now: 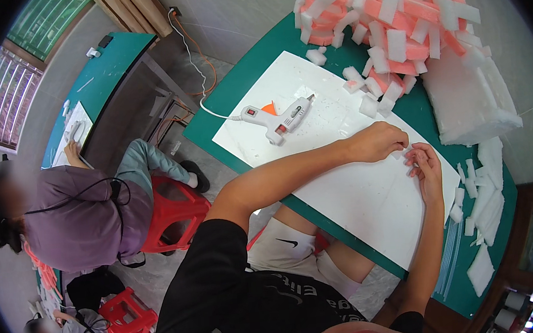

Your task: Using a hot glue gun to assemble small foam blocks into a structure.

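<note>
My left hand [378, 141] is over the right part of a white board [351, 191], its fingers bent and pinched together. Just to its right is my right hand [427, 164], its fingers curled in toward the left one. A small gap separates the fingertips. Whatever they pinch, if anything, is too small or too pale against the board to make out. A white hot glue gun [280, 121] lies on its side on the board, left of my hands, its cord running off to the upper left. An orange piece [268, 108] shows beside it.
Pink and white foam pieces [403, 21] heap at the back, by a white foam block [472, 94]. Foam strips [488, 204] and clear sticks [449, 258] lie along the right of the green table [219, 132]. At left, a person [80, 214] sits on a red stool [172, 214]; another sits behind.
</note>
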`<move>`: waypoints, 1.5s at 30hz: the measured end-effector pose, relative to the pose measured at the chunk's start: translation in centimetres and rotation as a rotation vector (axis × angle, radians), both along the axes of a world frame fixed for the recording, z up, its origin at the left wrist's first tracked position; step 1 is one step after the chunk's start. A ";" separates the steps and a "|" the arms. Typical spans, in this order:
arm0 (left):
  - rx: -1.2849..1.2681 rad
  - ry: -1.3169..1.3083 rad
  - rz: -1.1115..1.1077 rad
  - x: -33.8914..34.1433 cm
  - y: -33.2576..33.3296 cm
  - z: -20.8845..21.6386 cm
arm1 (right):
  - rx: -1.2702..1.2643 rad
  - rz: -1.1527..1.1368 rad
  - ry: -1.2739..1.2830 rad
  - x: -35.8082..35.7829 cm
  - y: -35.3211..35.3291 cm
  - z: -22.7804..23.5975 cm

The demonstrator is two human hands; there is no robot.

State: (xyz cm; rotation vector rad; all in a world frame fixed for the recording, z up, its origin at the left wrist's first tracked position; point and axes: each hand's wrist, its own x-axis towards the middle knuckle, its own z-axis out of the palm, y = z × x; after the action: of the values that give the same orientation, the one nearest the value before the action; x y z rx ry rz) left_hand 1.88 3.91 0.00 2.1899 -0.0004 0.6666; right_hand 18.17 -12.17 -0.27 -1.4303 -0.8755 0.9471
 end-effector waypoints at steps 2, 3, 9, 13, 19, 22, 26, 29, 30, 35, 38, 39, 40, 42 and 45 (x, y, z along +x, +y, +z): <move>0.000 0.011 0.002 0.0 0.0 0.2 | 0.000 0.000 0.005 0.0 0.0 0.0; 0.007 -0.007 0.005 0.0 0.0 0.2 | 0.002 0.001 0.004 0.1 0.0 0.0; -0.021 -0.064 0.042 0.0 0.0 0.2 | -0.002 0.002 0.008 0.0 0.0 0.0; -0.063 -0.125 0.062 0.0 -0.1 0.1 | -0.010 0.002 0.007 -0.1 0.0 0.1; -0.004 -0.184 0.060 0.1 0.0 -0.1 | -0.001 0.023 0.000 0.1 0.0 0.0; -0.010 -0.182 0.056 0.1 0.0 -0.1 | -0.003 0.028 -0.012 0.3 0.0 -0.2; -0.008 -0.177 0.054 0.1 0.0 -0.1 | -0.004 0.030 -0.006 0.2 0.0 -0.2; -0.004 -0.163 0.050 0.1 0.1 0.1 | -0.005 0.031 -0.012 0.2 -0.1 -0.2; -0.009 -0.161 0.052 0.1 0.0 0.2 | -0.011 0.027 -0.015 0.2 -0.1 -0.2; -0.012 -0.163 0.070 0.0 0.0 0.5 | -0.011 0.026 -0.029 0.1 0.0 0.0; -0.019 -0.191 0.093 -0.1 -0.2 0.6 | -0.002 0.038 -0.021 -0.1 -0.1 0.1; -0.006 -0.189 0.084 -0.1 -0.2 0.7 | -0.009 0.032 -0.023 0.0 -0.1 0.1; 0.007 -0.186 0.077 -0.1 -0.2 0.7 | -0.014 0.028 -0.024 0.0 -0.1 0.0; -0.014 -0.185 0.071 -0.1 -0.3 0.8 | -0.015 0.029 -0.029 0.0 -0.1 0.1; -0.040 -0.183 0.068 -0.1 -0.2 0.8 | -0.015 0.032 -0.037 0.0 -0.1 0.1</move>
State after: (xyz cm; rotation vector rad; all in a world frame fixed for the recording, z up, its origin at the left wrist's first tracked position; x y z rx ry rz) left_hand 1.81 3.74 0.83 2.0916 -0.0075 0.8962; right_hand 18.19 -12.24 -0.19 -1.4544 -0.9231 0.9559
